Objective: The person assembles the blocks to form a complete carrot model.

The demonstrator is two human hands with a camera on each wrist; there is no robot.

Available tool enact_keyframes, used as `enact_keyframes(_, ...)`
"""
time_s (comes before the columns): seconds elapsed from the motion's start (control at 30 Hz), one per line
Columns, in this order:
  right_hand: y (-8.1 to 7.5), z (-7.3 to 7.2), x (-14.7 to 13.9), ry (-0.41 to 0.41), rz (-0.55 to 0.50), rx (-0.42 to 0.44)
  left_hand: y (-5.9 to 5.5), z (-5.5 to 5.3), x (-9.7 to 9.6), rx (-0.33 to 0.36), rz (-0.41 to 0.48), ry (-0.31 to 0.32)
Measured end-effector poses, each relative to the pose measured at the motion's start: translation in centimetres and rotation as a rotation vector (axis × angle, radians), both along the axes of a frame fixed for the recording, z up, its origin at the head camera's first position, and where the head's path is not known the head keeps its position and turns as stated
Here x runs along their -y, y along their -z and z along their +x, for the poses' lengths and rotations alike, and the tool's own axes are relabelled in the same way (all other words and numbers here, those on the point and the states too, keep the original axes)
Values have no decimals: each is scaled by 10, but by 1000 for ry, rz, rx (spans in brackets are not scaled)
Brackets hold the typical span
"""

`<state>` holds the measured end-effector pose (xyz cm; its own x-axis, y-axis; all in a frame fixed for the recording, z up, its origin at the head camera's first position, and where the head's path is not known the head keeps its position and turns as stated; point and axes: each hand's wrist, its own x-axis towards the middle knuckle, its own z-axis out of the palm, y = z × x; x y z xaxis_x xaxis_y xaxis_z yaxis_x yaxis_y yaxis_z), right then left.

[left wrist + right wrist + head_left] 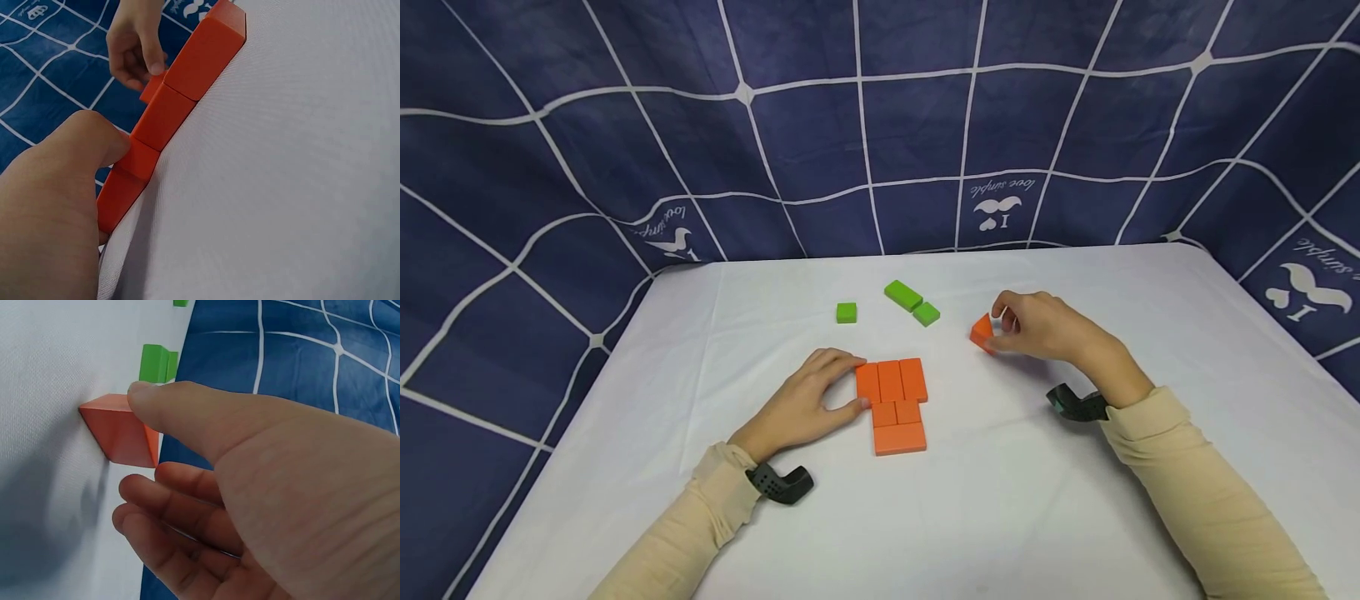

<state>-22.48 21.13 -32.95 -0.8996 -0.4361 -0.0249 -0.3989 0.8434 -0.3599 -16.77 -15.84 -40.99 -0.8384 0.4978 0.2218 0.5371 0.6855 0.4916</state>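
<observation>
1. The left hand (808, 402) is gripping grouped orange blocks (891, 382) with thumb and finger;
2. The right hand (1045, 327) is pinching an orange wedge (981, 332), nearer the far edge of the desk (1000, 500) than these blocks.

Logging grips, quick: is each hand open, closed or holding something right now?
Left hand: closed, pinching the leftmost orange block.
Right hand: closed, pinching the orange triangular block.
</observation>
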Motion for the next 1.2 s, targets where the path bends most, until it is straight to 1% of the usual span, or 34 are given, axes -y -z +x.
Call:
enact_keyframes(0.2, 3, -2, -1, -29, -13, 14, -1, -1, 0, -12, -2, 5)
enact_keyframes(0.43, 4, -3, -2, -69, -6, -22, -1, -1, 0, -8, -2, 3)
enact_keyframes(0.6, 4, -3, -2, -79, -2, -26, 0, 0, 0, -1, -1, 1)
enact_keyframes(0.97, 0, 0, 6, -147, -68, -18, 0, -1, 0, -9, 3, 9)
enact_keyframes(1.2, -10, 8, 14, -194, -97, -37, 0, -1, -1, -9, 4, 9)
